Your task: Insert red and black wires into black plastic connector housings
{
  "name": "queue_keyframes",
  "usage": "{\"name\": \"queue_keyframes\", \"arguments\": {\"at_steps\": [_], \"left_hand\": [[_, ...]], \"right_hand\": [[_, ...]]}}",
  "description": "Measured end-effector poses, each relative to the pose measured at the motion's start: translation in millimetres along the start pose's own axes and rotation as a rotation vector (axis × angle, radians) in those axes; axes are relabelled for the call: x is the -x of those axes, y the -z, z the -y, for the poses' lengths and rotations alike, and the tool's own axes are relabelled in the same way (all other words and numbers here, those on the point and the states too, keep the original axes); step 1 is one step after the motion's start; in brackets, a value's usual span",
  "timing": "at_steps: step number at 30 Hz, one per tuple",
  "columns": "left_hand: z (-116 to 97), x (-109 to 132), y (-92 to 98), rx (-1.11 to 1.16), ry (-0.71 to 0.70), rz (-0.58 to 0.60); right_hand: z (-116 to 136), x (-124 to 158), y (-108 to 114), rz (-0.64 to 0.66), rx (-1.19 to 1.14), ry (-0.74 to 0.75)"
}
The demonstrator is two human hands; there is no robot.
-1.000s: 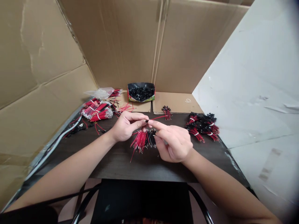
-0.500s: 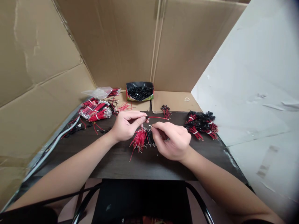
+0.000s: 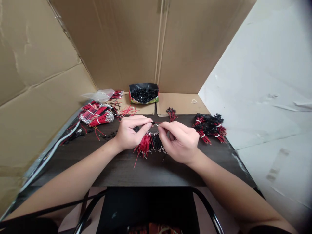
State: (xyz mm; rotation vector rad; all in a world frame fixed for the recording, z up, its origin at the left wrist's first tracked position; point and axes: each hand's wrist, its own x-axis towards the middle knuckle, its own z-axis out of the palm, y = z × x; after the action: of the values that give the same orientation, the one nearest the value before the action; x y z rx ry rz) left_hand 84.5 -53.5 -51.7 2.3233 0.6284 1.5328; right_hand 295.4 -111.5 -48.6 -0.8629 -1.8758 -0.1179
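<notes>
Between thumb and forefinger, my left hand [image 3: 133, 132] pinches a small black connector [image 3: 153, 123], from which a red wire runs right and passes behind my other hand. My right hand [image 3: 180, 140] pinches a thin wire whose metal tip [image 3: 156, 125] points at the connector, very close to it; whether they touch is too small to tell. Most of that wire is hidden by the fingers. Below and between both hands lie loose red wires [image 3: 143, 145] and black wires [image 3: 156, 143] with metal ends, on the dark table [image 3: 126, 172].
An open box [image 3: 143, 95] of black connectors stands at the back. Tied red and black wire bundles [image 3: 97, 114] lie left, beside a plastic bag [image 3: 99, 95]. Tied bundles with black connectors [image 3: 209, 128] lie right. A small wired bunch [image 3: 171, 113] sits behind my right hand. Cardboard walls surround the back.
The metal tip in my right hand has come up closer to the connector. My right hand now covers more of the red wire. The view has shifted slightly.
</notes>
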Motion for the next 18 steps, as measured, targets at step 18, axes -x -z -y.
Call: {"name": "queue_keyframes", "arguments": {"at_steps": [18], "left_hand": [[-2.4,1.9,0.2,0.006,-0.028,0.047]], "right_hand": [[-3.7,1.2,-3.4,0.041,-0.063,-0.029]]}}
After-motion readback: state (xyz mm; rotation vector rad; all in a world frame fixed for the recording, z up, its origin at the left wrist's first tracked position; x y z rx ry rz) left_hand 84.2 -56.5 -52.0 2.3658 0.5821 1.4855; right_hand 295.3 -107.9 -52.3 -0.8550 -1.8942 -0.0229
